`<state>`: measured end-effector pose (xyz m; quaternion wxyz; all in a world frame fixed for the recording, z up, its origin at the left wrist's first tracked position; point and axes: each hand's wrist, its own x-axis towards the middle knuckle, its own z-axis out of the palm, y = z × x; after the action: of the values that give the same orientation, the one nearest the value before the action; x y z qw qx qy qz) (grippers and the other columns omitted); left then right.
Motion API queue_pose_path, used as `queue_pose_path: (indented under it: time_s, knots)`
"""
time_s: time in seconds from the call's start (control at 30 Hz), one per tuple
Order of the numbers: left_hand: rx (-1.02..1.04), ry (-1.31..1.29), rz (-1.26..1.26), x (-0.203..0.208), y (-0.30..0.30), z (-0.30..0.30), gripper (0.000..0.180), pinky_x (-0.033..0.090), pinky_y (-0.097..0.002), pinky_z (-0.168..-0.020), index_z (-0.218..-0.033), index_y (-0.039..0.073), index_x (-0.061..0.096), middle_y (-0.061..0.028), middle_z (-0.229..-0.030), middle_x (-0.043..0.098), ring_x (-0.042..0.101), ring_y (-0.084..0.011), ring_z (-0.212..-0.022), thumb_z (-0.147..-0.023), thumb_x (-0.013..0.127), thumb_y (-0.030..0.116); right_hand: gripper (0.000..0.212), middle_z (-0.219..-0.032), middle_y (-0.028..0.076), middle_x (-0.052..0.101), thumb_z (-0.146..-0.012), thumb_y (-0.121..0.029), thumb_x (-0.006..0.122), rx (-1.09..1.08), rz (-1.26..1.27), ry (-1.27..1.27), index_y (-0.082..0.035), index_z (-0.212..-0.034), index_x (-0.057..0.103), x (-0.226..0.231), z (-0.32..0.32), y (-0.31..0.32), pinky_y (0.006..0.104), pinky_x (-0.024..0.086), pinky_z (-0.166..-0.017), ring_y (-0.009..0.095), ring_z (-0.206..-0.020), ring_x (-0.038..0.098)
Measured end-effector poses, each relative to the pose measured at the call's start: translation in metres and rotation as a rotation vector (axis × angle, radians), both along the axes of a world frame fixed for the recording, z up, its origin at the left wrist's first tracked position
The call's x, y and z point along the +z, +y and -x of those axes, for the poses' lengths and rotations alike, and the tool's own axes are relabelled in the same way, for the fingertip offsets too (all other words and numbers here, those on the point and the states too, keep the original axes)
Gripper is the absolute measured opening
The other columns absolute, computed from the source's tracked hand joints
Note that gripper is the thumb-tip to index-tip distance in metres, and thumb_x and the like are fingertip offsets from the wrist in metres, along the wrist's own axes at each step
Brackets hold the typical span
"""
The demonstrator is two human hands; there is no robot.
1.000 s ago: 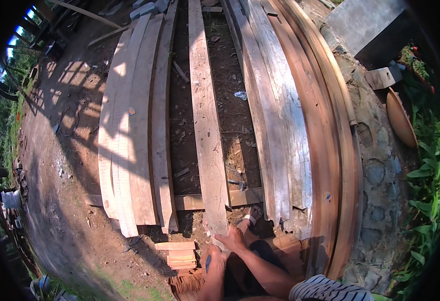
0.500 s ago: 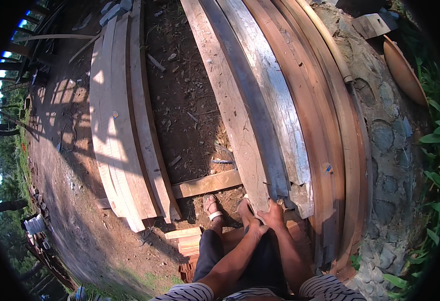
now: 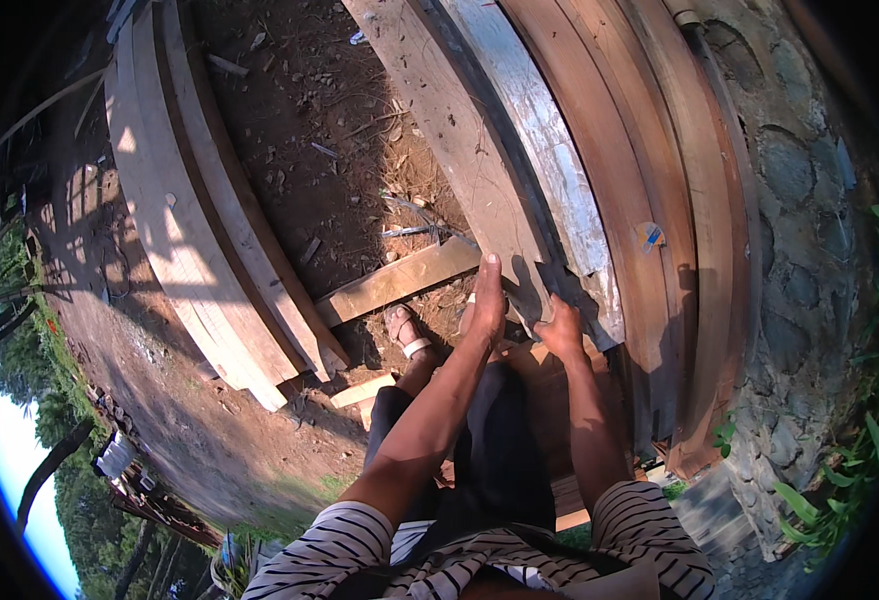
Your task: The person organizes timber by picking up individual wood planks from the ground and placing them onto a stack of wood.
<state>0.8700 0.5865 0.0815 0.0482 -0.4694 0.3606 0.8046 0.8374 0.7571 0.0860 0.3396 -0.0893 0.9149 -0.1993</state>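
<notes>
A long pale wooden plank [image 3: 449, 140] runs away from me, its near end in front of my legs. My left hand [image 3: 490, 300] is against the plank's left edge, a little up from the end; its thumb points forward and the other fingers are mostly hidden. At the near end's right corner, my right hand [image 3: 562, 325] is closed on the wood, its fingers partly out of sight below. A dark shadow of the hand falls on the plank between them. Right beside it lies a weathered beam with whitish patches [image 3: 549, 150].
Several reddish-brown boards [image 3: 639, 170] lie further right, along a stone wall [image 3: 789, 220]. To the left, more pale planks [image 3: 174, 230] rest over a short crosspiece [image 3: 399, 280]. Wood scraps litter the dirt. My sandaled foot [image 3: 405, 328] stands near the crosspiece.
My hands were close together at the plank's near end; the left has slid forward along its left edge, and the right is at the right corner. The view has shifted.
</notes>
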Motion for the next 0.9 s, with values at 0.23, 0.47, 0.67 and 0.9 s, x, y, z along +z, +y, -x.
queue_pose_path:
  time_s: [0.23, 0.47, 0.67, 0.9]
  knots:
    - [-0.563, -0.102, 0.359, 0.004, 0.0, 0.007, 0.098, 0.031, -0.0419, -0.112, -0.149, -0.007, 0.024, -0.0315, -0.143, 0.04, 0.038, -0.0387, -0.135, -0.088, 0.056, 0.063, 0.049, -0.089, 0.027, 0.068, -0.06, -0.019, 0.077, -0.013, 0.1, -0.041, 0.003, -0.101, 0.062, 0.017, 0.027, 0.008, 0.0494, 0.053, -0.078, 0.046, -0.088, 0.065]
    - [-0.838, -0.138, 0.47, 0.033, -0.016, 0.024, 0.119, 0.033, -0.0454, -0.109, -0.146, -0.016, 0.021, -0.039, -0.121, 0.054, 0.049, -0.0435, -0.124, -0.079, 0.054, 0.077, 0.068, -0.108, 0.028, 0.064, -0.061, -0.014, 0.081, -0.053, 0.019, -0.016, 0.002, -0.122, 0.055, 0.017, 0.016, 0.018, 0.048, 0.05, -0.089, 0.046, -0.102, 0.062]
    - [-1.048, -0.156, 0.408, 0.035, -0.029, 0.043, 0.119, 0.042, -0.0481, -0.099, -0.141, -0.019, 0.026, -0.0394, -0.114, 0.059, 0.06, -0.0456, -0.112, -0.079, 0.05, 0.08, 0.089, -0.151, 0.019, 0.032, -0.066, -0.011, 0.083, 0.053, 0.009, 0.239, -0.002, -0.142, 0.037, 0.086, -0.013, -0.016, 0.0496, 0.027, -0.114, 0.038, -0.14, 0.031]
    - [-0.96, -0.065, 0.425, 0.01, -0.027, 0.041, 0.116, 0.043, -0.0474, -0.101, -0.135, -0.019, 0.037, -0.04, -0.122, 0.055, 0.056, -0.0469, -0.118, -0.079, 0.048, 0.082, 0.092, -0.159, 0.023, 0.014, -0.075, -0.026, 0.077, 0.232, -0.199, 0.314, 0.009, -0.145, 0.03, 0.049, 0.005, -0.048, 0.0487, 0.012, -0.122, 0.037, -0.149, 0.012]
